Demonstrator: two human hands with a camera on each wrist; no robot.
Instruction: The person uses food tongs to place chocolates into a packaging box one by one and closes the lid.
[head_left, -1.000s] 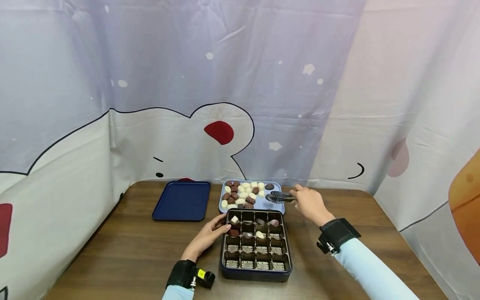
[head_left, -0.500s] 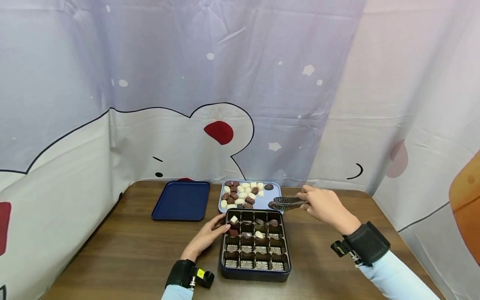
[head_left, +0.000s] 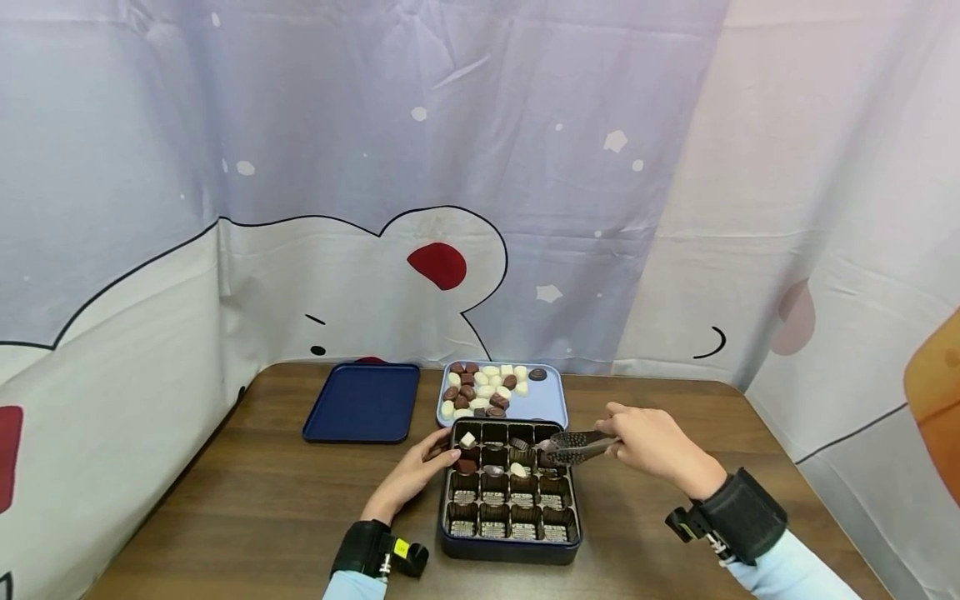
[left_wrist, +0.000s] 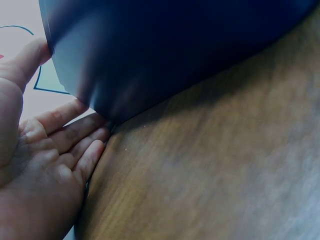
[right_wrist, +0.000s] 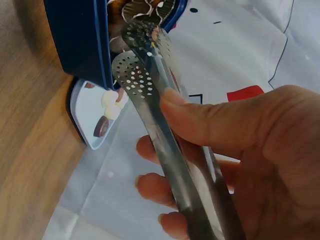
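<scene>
My right hand (head_left: 652, 442) holds perforated metal tongs (right_wrist: 172, 135), thumb on one arm and fingers on the other. In the head view the tongs' heads reach over the right side of a dark blue chocolate box (head_left: 512, 550), near its upper right compartments. Whether anything sits between the tongs' heads cannot be made out. My left hand (head_left: 416, 471) rests against the box's upper left side, its fingertips touching the wall (left_wrist: 150, 50) in the left wrist view. Inside the box, a compartment insert holds several chocolates in the upper two rows, among them a white one (head_left: 468, 439).
Behind the box lies a light blue tray (head_left: 551, 400) with white and brown chocolates, crowded toward its left. A flat dark blue lid (head_left: 363, 404) is on the wooden table (head_left: 262, 500) to the left. A patterned curtain (head_left: 360, 150) hangs behind the table.
My right hand has drawn the tongs back from the light blue tray and brought them over the box's upper right compartments. The left hand and the box have stayed in place.
</scene>
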